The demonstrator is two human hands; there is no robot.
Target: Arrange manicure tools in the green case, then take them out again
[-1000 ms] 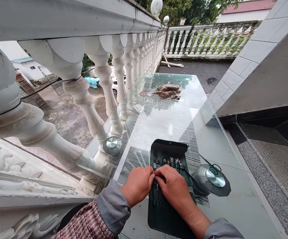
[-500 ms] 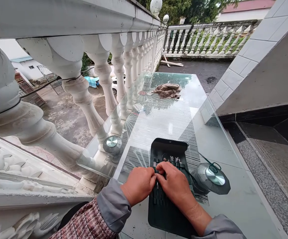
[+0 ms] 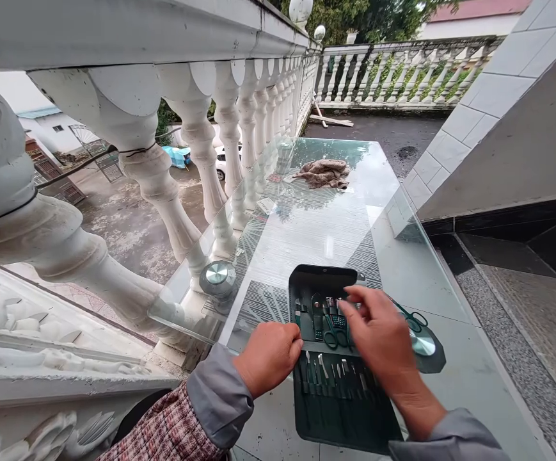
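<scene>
A dark green tool case (image 3: 325, 410) lies open on the glass table (image 3: 316, 224), showing small scissors, clippers and several slim metal tools in loops. My left hand (image 3: 267, 356) rests curled at the case's left edge, its fingertips hidden. My right hand (image 3: 378, 333) hovers over the case's right side with fingers slightly spread and nothing in it. Green-handled scissors (image 3: 409, 317) lie just to the right on the glass.
A white balustrade (image 3: 196, 147) runs along the left of the table. A brown cloth (image 3: 323, 174) lies at the far end. Round metal table fittings sit at the left (image 3: 217, 275) and right (image 3: 426, 349). A tiled wall (image 3: 498, 115) rises on the right.
My right hand lifted off the middle of the case and moved to the right, uncovering the tools inside. My left hand stayed at the case's left edge.
</scene>
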